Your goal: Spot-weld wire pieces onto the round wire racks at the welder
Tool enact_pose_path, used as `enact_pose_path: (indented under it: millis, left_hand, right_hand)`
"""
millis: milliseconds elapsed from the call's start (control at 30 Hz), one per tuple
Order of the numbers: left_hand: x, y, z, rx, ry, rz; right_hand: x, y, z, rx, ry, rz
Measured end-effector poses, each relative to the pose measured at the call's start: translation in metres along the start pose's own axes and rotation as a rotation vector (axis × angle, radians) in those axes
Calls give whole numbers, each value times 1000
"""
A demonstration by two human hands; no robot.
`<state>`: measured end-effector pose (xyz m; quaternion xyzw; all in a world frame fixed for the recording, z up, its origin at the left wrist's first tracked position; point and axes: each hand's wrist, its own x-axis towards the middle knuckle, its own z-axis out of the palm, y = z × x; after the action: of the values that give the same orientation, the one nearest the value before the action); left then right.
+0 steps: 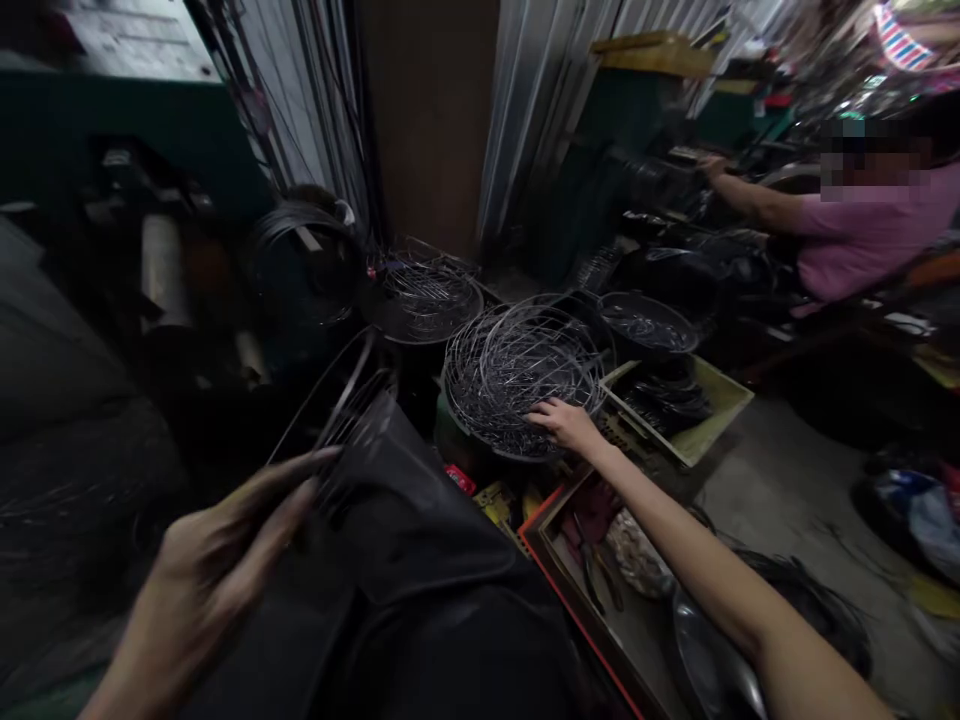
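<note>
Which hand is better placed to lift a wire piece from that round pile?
Probably the right hand: it rests on the wire pile. The left hand holds a wire frame farther away.

A concrete floor (780, 480) fills the right of the frame. On it, at centre, stand dark pans (646, 325) of wire (521, 370), a yellowish tray (720, 400) and, lower, a red-edged box (559, 560), apparently holding tools.

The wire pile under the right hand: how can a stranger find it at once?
Start at the brown door panel and come down to the floor. The wire pile fills a round dark basin, and the right hand rests on its near edge. Neighbouring basins hold flatter, sparser wire.
</note>
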<state>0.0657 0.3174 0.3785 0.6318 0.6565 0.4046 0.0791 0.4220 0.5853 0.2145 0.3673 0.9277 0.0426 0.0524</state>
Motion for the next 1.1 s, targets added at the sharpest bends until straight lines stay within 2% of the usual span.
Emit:
enact_pose_path:
  millis: [67, 133, 167, 233, 267, 333, 400, 433, 500, 567, 633, 767, 833, 900, 1000, 1100]
  left_hand:
    - [40, 37, 27, -31, -29, 178]
    - [83, 71, 68, -11, 14, 402]
    - [102, 84, 94, 33, 15, 562]
    - [132, 95, 150, 252, -151, 833]
    - [141, 93, 178, 379, -241, 909]
    - [148, 75, 230, 544, -339, 949]
    - [145, 47, 268, 648, -425, 871]
    - [141, 34, 279, 667, -454, 832]
    - [134, 16, 288, 669, -486, 777]
    - [130, 11, 282, 638, -507, 765]
    - [128, 15, 269, 605, -532, 761]
    - [119, 15, 253, 494, -530, 803]
    - [115, 5, 258, 475, -512, 856]
    - [116, -5, 271, 514, -485, 878]
    - [129, -13, 291, 555, -376, 850]
    - [138, -14, 296, 519, -237, 842]
  right_hand:
    - [6, -3, -2, 9, 13, -16]
    - [12, -4, -7, 16, 38, -28]
    - [13, -5, -10, 18, 55, -35]
    - [5, -10, -15, 22, 105, -56]
    - [-4, -15, -16, 25, 137, -65]
    - [-32, -24, -14, 35, 199, -83]
    - [-66, -30, -12, 78, 288, -122]
    - [-81, -32, -11, 121, 383, -127]
    - [-103, -31, -11, 199, 597, -22]
    - [-109, -27, -7, 223, 718, 166]
    - [-104, -25, 5, 194, 674, 277]
    - [-85, -26, 37, 96, 540, 349]
    - [-73, -20, 47, 86, 526, 394]
    - [-57, -7, 48, 127, 505, 405]
    - [-31, 24, 38, 242, 464, 386]
    - [-19, 47, 26, 322, 413, 343]
